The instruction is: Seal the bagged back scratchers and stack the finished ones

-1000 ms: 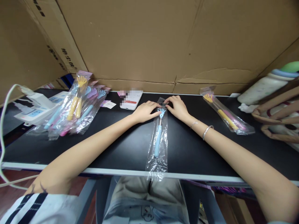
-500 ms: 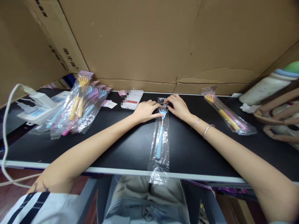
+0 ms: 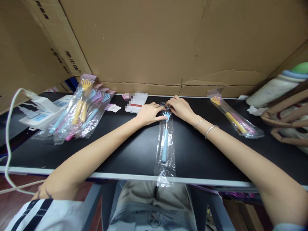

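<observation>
A light-blue back scratcher (image 3: pixel 165 144) lies in a clear plastic bag (image 3: pixel 169 160) in the middle of the table, claw end away from me. The bag's near end hangs over the table's front edge. My left hand (image 3: pixel 151 114) pinches the bag's far end from the left, its thumb lying over the claw. From the right, my right hand (image 3: pixel 180 107) grips the same far end with bent fingers, close beside the left fingertips. Part of the bag's far end is hidden under the fingers.
Several bagged back scratchers (image 3: pixel 78 110) are heaped at left by a white power strip (image 3: pixel 36 118). A phone (image 3: pixel 137 103) lies behind my left hand. More bagged scratchers (image 3: pixel 232 118) lie at right, near a bottle (image 3: pixel 271 88). Cardboard (image 3: pixel 154 41) walls the back.
My right hand has moved slightly left, closer to my left fingertips. The bag's near end has shifted a little away from me and to the right.
</observation>
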The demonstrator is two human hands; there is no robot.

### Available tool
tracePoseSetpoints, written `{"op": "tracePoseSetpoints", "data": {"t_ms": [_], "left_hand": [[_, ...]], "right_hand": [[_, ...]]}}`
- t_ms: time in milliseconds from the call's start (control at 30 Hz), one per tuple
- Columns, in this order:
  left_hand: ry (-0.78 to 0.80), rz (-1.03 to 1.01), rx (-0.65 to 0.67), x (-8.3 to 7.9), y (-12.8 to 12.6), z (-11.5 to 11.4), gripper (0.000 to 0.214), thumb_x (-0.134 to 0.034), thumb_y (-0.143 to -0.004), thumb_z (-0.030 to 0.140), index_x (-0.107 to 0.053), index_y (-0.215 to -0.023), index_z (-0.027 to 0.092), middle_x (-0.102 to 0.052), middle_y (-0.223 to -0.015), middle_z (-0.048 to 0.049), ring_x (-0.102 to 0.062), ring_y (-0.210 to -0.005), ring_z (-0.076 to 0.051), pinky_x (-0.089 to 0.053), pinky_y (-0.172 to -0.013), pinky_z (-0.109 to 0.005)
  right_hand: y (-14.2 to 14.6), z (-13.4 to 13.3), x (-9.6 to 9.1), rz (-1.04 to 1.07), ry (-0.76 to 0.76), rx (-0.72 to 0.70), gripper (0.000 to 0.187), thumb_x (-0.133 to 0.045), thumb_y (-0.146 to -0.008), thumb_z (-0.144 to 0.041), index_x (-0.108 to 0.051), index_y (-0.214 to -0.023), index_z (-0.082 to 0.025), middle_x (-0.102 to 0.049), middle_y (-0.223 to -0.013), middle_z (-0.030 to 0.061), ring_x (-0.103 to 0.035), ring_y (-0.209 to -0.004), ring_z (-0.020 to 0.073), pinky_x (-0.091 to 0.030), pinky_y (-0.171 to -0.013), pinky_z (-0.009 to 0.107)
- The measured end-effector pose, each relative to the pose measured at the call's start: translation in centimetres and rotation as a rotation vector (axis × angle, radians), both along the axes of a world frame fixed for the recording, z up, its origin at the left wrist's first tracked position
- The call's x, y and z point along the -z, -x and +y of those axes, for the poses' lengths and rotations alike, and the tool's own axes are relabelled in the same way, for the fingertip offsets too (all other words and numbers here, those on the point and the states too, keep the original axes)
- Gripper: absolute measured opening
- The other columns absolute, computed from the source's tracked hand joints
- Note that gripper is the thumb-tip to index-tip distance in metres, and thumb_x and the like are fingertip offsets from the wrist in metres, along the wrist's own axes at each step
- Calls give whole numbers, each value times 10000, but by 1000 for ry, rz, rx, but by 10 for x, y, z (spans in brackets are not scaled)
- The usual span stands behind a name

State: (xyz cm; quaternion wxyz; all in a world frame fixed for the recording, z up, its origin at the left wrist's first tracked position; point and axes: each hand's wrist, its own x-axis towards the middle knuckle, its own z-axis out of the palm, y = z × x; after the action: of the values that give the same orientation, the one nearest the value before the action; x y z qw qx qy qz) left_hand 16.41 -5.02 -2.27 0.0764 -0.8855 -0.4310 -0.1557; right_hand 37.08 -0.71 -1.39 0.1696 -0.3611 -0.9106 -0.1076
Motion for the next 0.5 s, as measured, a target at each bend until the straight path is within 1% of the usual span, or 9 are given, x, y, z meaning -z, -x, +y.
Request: {"op": "tracePoseSetpoints", "data": {"t_ms": [100, 167, 300, 400, 500], "left_hand": [[8, -2, 0, 0, 2, 1, 607, -369, -906, 680, -629, -1233, 240, -688, -1156, -86, -583, -1069, -253, -460, -829, -329], [12, 3, 0, -1, 2, 2, 602, -386, -903, 678, -631, -1233, 238, -696, -1150, -83, -586, -1060, -252, -461, -814, -322], [34, -9, 1, -3, 1, 1, 578, -413, -910, 650, -642, -1237, 231, -707, -1148, -72, -595, -1036, -253, -470, -790, -323], [61, -35, 5, -5, 0, 0, 560, -428, -914, 633, -656, -1228, 230, -714, -1132, -75, -598, -1019, -256, -477, -792, -330], [69, -42, 3, -4, -1, 0, 558, -432, -917, 623, -651, -1243, 226, -714, -1129, -83, -591, -1024, -264, -480, -813, -343]], "right_hand": [[2, 13, 2, 44, 72, -24, 232, -476, -853, -120, -649, -978, -211, -673, -926, 78, -529, -926, 250, -424, -775, 361], [4, 23, 5, 66, 131, -7, 216, -504, -846, -132, -653, -982, -210, -663, -867, 58, -541, -893, 233, -433, -754, 338], [6, 38, 12, 118, 200, 37, 208, -522, -842, -133, -673, -979, -174, -645, -850, 65, -566, -879, 216, -449, -819, 345], [6, 44, 15, 140, 234, 34, 174, -566, -818, -147, -684, -945, -158, -638, -812, 62, -578, -844, 211, -451, -847, 357], [4, 45, 13, 156, 282, 29, 137, -608, -781, -150, -688, -892, -160, -630, -780, 47, -582, -794, 197, -453, -824, 342]]}}
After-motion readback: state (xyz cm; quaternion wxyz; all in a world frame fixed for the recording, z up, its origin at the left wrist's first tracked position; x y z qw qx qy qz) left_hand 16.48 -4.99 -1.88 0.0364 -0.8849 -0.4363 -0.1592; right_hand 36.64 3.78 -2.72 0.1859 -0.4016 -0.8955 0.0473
